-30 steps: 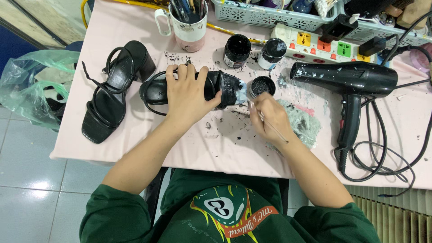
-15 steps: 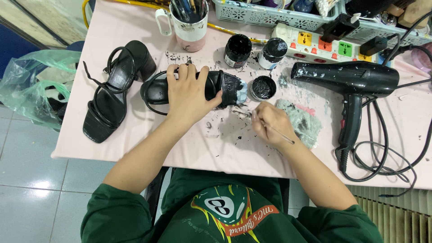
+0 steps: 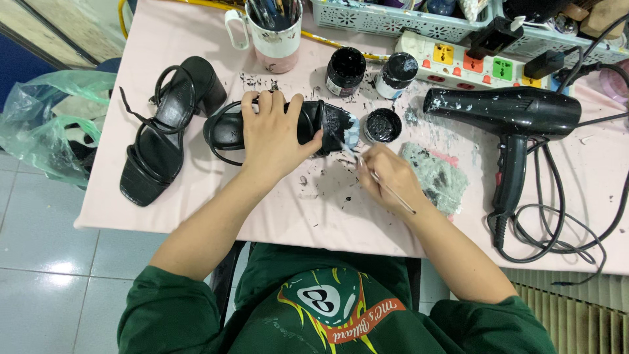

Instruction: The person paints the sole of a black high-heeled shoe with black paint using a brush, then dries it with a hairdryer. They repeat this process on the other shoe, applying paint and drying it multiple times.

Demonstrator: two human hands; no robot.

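My left hand (image 3: 274, 134) presses down on a black strappy sandal (image 3: 325, 124) lying on the pink table (image 3: 196, 196), covering its middle. My right hand (image 3: 386, 176) holds a thin brush (image 3: 383, 185) whose tip touches the sandal's toe end, where a pale patch shows. A small open lid with black paint (image 3: 382, 125) sits just beyond the brush hand. Two black paint jars (image 3: 345, 71) (image 3: 396, 74) stand behind it.
A second black heeled sandal (image 3: 164, 131) lies at the left. A black hair dryer (image 3: 511, 115) with coiled cord lies right, beside a paint-stained rag (image 3: 436, 176). A mug of tools (image 3: 272, 29), power strip (image 3: 472, 62) and basket (image 3: 373, 16) line the back. A green plastic bag (image 3: 46, 124) sits left.
My right hand has shifted slightly along the sandal's toe with the brush. My left hand stays on the sandal.
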